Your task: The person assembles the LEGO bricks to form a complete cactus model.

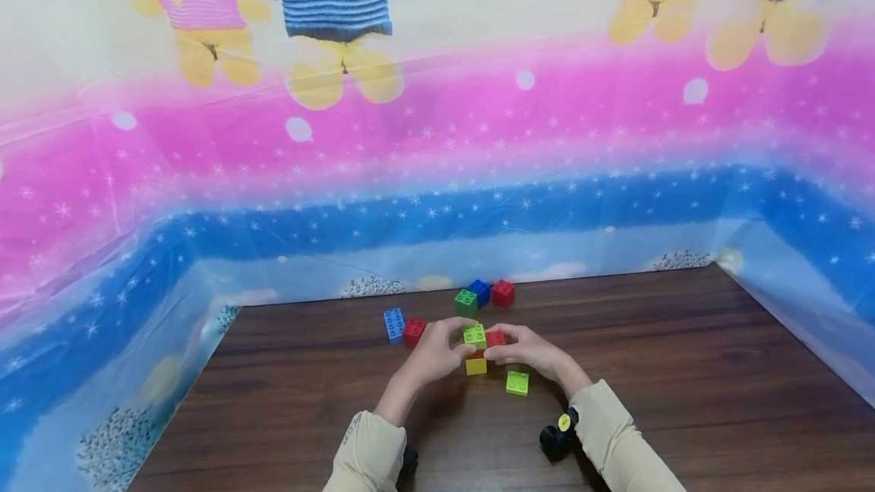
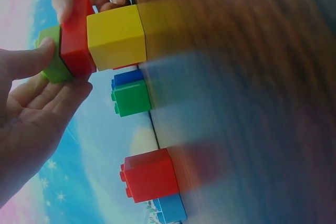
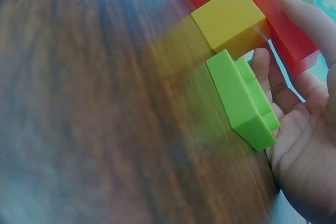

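Note:
A small stack of toy building bricks stands on the table between both hands. At its base is a yellow brick (image 2: pixel 116 36); a longer red brick (image 3: pixel 281 27) lies across it, jutting out to the right. A light green brick (image 1: pixel 474 334) forms the top. My left hand (image 1: pixel 436 349) pinches this green brick between thumb and fingers. From the other side, my right hand (image 1: pixel 529 350) grips the overhanging end of the red brick, thumb in front and fingers behind. Beside the stack, below the right hand, lies a flatter lime green brick (image 3: pixel 241 100).
Behind the stack sit a green brick (image 1: pixel 466 302), a dark blue brick (image 1: pixel 481 292) and a red cube-like brick (image 1: pixel 503 293). Left of the left hand are another red brick (image 1: pixel 413 332) and a light blue brick (image 1: pixel 393 325). A printed cloth (image 1: pixel 437 219) borders the wooden table (image 1: pixel 683 386).

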Demonstrator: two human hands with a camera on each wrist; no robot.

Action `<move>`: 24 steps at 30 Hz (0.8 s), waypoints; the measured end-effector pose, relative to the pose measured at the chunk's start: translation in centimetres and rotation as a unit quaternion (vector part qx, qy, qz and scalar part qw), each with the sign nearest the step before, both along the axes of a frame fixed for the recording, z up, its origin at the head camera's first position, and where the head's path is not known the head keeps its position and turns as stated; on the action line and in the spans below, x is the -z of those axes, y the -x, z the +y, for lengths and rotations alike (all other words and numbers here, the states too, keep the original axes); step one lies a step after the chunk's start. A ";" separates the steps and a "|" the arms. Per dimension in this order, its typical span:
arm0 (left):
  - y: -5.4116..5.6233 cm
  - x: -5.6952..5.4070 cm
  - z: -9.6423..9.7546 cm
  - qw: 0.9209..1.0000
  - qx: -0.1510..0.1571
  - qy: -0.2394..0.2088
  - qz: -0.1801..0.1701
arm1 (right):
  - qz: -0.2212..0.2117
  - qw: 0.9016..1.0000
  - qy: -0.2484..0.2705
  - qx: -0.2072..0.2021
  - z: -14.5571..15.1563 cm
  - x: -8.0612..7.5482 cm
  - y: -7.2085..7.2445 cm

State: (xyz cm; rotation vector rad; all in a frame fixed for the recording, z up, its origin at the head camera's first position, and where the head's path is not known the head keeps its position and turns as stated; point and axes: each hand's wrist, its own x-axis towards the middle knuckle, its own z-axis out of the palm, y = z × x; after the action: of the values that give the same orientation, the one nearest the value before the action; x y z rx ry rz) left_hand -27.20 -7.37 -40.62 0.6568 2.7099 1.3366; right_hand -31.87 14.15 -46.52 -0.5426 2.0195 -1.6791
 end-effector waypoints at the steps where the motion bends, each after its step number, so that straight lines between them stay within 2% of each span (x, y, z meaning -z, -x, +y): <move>1: 0.0 0.0 0.0 1.000 -0.001 -0.001 -0.002 | 0.000 1.000 0.000 -0.001 0.0 0.0 0.0; 16: -0.2 0.3 0.1 1.000 -0.013 0.008 -0.002 | 0.008 1.000 0.002 -0.004 0.0 0.2 -0.4; 24: -0.1 -0.2 0.3 1.000 -0.018 0.015 0.001 | 0.007 1.000 0.000 -0.008 0.1 -0.2 -0.1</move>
State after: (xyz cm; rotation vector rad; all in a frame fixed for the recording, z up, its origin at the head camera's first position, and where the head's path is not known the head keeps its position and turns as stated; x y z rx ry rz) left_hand -27.09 -7.08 -40.43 0.6118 2.7503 1.3018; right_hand -31.76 14.25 -46.35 -0.5711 2.0200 -1.6697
